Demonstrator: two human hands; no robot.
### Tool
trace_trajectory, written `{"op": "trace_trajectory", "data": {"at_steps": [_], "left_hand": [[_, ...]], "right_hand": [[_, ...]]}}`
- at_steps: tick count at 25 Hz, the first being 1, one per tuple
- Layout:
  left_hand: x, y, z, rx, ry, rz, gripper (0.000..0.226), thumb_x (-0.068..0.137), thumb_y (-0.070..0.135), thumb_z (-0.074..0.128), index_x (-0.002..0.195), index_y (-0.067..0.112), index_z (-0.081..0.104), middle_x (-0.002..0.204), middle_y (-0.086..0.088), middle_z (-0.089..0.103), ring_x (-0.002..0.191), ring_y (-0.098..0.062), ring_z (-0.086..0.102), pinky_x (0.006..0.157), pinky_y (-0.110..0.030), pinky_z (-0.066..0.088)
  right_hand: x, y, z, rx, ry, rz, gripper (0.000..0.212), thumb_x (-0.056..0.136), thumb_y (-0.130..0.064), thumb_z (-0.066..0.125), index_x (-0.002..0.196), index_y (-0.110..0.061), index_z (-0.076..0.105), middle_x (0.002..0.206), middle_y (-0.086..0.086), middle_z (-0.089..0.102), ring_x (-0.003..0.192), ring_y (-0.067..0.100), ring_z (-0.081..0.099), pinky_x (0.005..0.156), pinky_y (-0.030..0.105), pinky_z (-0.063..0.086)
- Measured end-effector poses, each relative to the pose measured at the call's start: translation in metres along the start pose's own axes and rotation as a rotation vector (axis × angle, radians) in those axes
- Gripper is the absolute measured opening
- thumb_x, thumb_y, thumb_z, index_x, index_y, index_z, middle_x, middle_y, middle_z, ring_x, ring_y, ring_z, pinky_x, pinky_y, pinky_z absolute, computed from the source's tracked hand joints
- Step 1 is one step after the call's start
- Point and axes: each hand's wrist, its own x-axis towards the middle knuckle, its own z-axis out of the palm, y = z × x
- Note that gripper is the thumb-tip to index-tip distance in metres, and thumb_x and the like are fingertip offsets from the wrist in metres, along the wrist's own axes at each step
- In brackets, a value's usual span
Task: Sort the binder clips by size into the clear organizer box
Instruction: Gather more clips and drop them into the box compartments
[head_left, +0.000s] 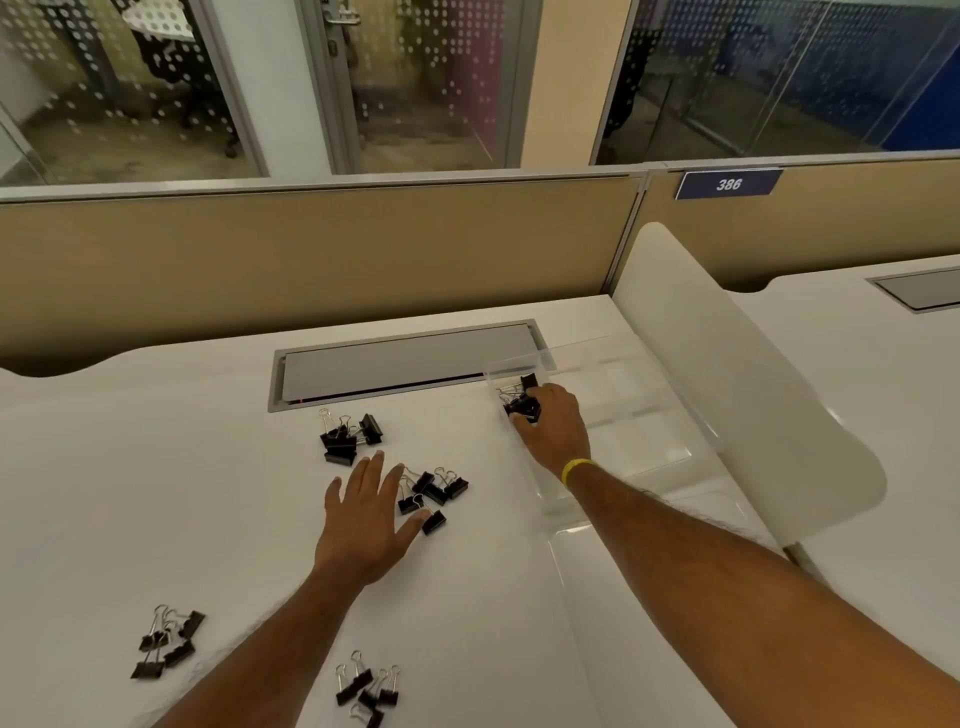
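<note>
Head view: the deposit step is in hand. The right hand (553, 426) is reached into the clear organizer box (649, 395) at 2 o'clock, fingers curled round binder clips (523, 410) in its left-end compartment. The left hand (366, 512) is laid flat on the worktop (156, 467), fingers released & spread. Next, prob.: clips let go, same-size ones picked. Black bodies, wire handles; loose piles are seen at the left hand's 3 (434, 493), 12 (348, 439), 7 (166, 644) & 6 o'clock (369, 686).

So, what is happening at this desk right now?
A person sorts black binder clips. The right hand is in the clear organizer box, fingers curled on a few clips in its leftmost compartment. The left hand lies open on the white desk beside one of four clip piles not yet boxed.
</note>
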Motion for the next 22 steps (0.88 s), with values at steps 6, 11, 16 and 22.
{"op": "trace_trajectory", "data": {"at_steps": [6,11,16,22], "left_hand": [[-0.022,-0.005,-0.008,0.052,-0.010,-0.033,0.085,0.085,0.075,0.009,0.153,0.025,0.014,0.163,-0.004,-0.001,0.150,-0.021,-0.003,0.118,-0.051,0.002],[-0.048,-0.010,-0.018,0.043,0.037,-0.031,0.078,0.090,0.070,0.023,0.153,0.025,0.016,0.163,-0.005,0.003,0.150,-0.023,0.000,0.118,-0.052,0.004],[-0.073,-0.017,-0.024,0.045,0.072,-0.025,0.094,0.077,0.078,0.002,0.152,0.024,0.018,0.162,-0.006,0.006,0.150,-0.023,0.001,0.118,-0.051,0.005],[-0.096,-0.038,-0.024,0.029,0.067,-0.041,0.097,0.076,0.081,0.002,0.152,0.024,0.018,0.162,-0.007,0.005,0.150,-0.023,0.000,0.119,-0.051,0.004]], "right_hand": [[-0.041,0.002,-0.007,-0.051,-0.001,-0.027,0.060,0.089,-0.039,0.063,0.139,-0.011,0.045,0.144,0.009,0.045,0.136,0.023,0.035,0.111,0.034,0.033],[-0.085,-0.010,-0.006,-0.078,-0.034,-0.100,0.067,0.089,-0.044,0.062,0.144,-0.014,0.040,0.151,0.009,0.037,0.142,0.022,0.028,0.117,0.035,0.026],[-0.121,-0.033,0.006,-0.114,-0.078,-0.181,0.072,0.089,-0.050,0.058,0.148,-0.017,0.031,0.158,0.010,0.024,0.146,0.025,0.020,0.120,0.038,0.020],[-0.162,-0.061,0.034,-0.136,-0.148,-0.244,0.082,0.088,-0.056,0.055,0.154,-0.024,0.016,0.163,0.005,0.007,0.150,0.022,0.007,0.122,0.039,0.007]]}}
